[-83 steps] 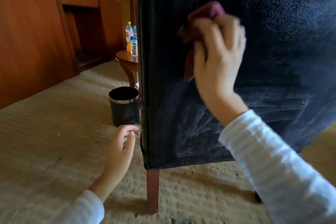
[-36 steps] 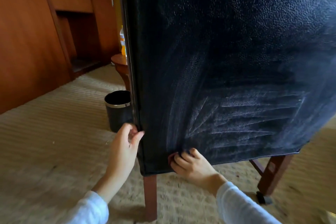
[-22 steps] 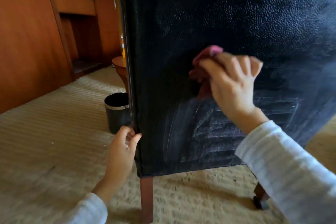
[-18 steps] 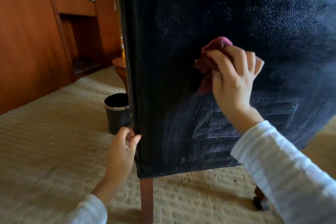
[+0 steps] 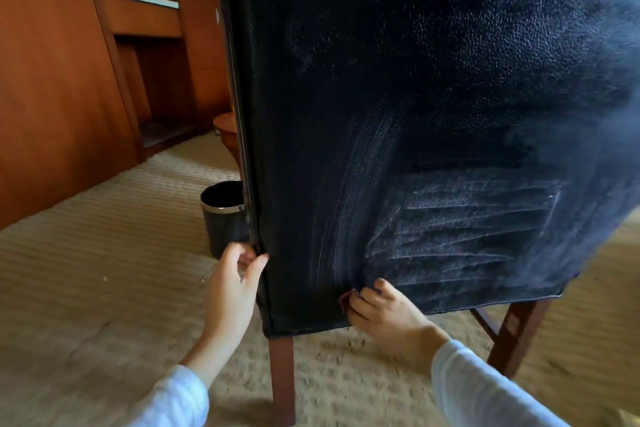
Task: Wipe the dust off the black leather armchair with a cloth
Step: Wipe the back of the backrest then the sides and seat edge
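Fingers (image 5: 360,303), apparently over cloth (image 5: 344,302), on dust-streaked armchair (image 5: 415,114); beige carpet (image 5: 86,270).

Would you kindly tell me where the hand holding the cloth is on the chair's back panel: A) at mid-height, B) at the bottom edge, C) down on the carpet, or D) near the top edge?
B: the right hand presses the red cloth against the chair just above its lower seam, close to a wooden leg.
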Tool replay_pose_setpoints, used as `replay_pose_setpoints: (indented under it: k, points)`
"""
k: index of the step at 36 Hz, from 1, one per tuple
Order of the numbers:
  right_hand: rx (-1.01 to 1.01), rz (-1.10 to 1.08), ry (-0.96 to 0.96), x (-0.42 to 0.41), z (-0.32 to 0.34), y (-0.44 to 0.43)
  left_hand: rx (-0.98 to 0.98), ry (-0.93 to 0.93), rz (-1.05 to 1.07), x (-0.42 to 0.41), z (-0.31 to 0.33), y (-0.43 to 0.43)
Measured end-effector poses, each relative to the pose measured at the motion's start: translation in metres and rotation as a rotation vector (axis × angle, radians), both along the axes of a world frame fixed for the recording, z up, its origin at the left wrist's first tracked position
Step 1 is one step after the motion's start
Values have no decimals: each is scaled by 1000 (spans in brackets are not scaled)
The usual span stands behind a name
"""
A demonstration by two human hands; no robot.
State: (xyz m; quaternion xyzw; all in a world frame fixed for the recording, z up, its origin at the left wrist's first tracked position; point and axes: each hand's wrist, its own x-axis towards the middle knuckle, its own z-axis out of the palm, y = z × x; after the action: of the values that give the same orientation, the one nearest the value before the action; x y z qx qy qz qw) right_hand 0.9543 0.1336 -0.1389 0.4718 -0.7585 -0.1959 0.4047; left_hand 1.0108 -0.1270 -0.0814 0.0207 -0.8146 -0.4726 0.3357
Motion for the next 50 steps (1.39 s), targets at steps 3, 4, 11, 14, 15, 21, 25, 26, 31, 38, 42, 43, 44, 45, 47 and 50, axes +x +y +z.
replay_pose_setpoints:
  k: [3,4,11,14,15,21,25,26,31,38,42,43,44,45,47,50]
  points:
    - [-159,19,52,-2,47,3,-6,-23,-7,2,5,0]
    - [-197,28,81,-2,68,7,-11,-24,-7,2,5,-1]
    - [-728,-54,277,3,216,11,38,-28,1,3,1,4]
    - [-964,-61,310,2,247,6,-3,-34,32,1,0,4]
    - [-995,-57,303,1,249,4,-2,-35,36,1,1,4]
    - [-771,-15,239,-2,172,2,48,-1,-1,7,2,7]
    - [-468,-149,59,1,84,19,28,-4,22,4,3,7]
    - [-413,-191,14,3,65,24,31,-8,24,4,4,7]
    - [-173,-309,-68,16,0,44,27,-25,24,5,5,7]
    - [-383,-186,23,6,59,47,-5,-44,26,5,7,5]
    - [-549,-80,166,4,153,40,47,-39,-20,6,5,5]
    - [-609,-67,204,4,175,38,69,-49,-29,7,5,6]
    - [-666,-58,242,3,194,36,76,-60,-29,7,5,7]
    - [-714,-54,275,2,211,36,66,-69,-19,8,6,8]
    - [-777,-48,312,0,232,37,33,-76,5,7,7,8]
    - [-825,-36,315,-3,236,36,26,-78,14,8,7,8]
